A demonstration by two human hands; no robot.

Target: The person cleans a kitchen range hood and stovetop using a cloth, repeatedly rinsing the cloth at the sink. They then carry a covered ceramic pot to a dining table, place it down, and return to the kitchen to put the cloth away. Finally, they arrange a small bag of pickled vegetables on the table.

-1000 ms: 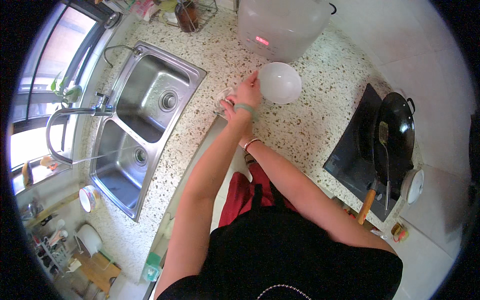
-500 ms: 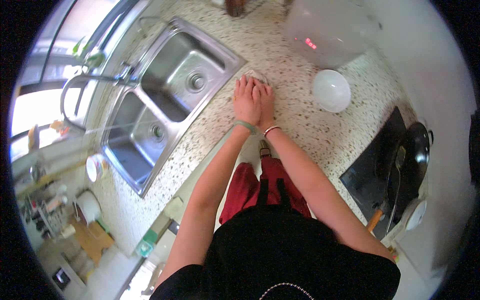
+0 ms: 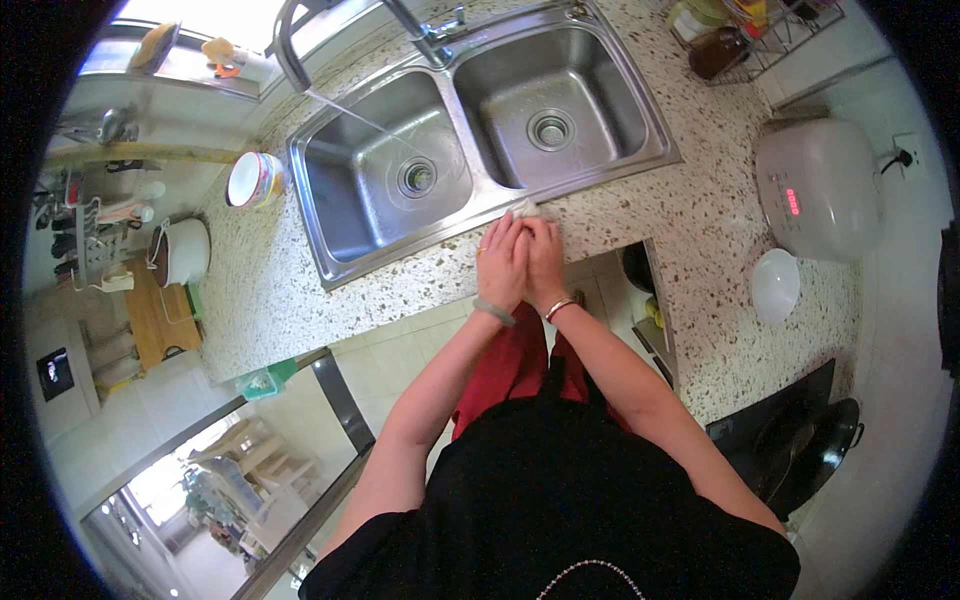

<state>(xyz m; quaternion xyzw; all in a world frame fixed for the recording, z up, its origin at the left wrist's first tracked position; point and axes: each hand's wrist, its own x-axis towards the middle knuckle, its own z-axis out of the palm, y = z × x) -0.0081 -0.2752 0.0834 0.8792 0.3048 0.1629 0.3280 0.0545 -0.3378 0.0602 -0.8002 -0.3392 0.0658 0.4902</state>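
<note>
Side by side and touching, my left hand (image 3: 503,265) and my right hand (image 3: 545,262) press on a small pale cloth (image 3: 524,209) at the counter's front, just below the sink rim. Most of the cloth is hidden under my fingers; only a whitish edge shows beyond the fingertips. My fingers are close together and bent over it. Right beyond them lies the double steel sink (image 3: 490,197). A thin stream of water (image 3: 352,116) runs from the curved faucet (image 3: 290,60) into the left basin.
The speckled counter (image 3: 715,310) turns a corner to the right, carrying a white rice cooker (image 3: 825,190), a white bowl (image 3: 776,286) and a black wok (image 3: 825,455) on a dark hob. A patterned cup (image 3: 255,181) stands left of the sink. Bottles (image 3: 718,52) sit in a rack at the far right.
My view has turned right to left, toward the sink. Both hands and the cloth have moved left along the counter, from its right part to the sink's front rim.
</note>
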